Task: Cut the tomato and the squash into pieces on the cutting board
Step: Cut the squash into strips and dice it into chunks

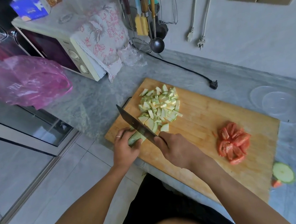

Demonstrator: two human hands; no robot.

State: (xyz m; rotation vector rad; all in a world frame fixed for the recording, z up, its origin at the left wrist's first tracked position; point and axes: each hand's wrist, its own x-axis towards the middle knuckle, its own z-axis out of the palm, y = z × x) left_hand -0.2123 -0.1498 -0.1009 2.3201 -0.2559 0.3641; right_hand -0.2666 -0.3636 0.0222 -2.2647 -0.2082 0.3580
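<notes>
1. Right hand (174,145) grips the knife (135,124); left hand (124,148) pins the squash (134,139) at the cutting board (207,117)'s lower-left edge.
2. Bare board separates squash pieces (159,107) from tomato pieces (232,142), centre-right.
3. Fingers hide the squash's end.

On the wooden cutting board (202,124) mid-frame, pale green squash pieces (159,107) lie heaped toward its upper left, an uncut squash end (135,139) lower left, red tomato wedges (232,143) right.

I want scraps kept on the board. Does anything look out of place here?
Yes. A round squash end slice and a small red tomato scrap lie on the counter, off the cutting board, beyond its right end. The cut piles sit on the board.
</notes>
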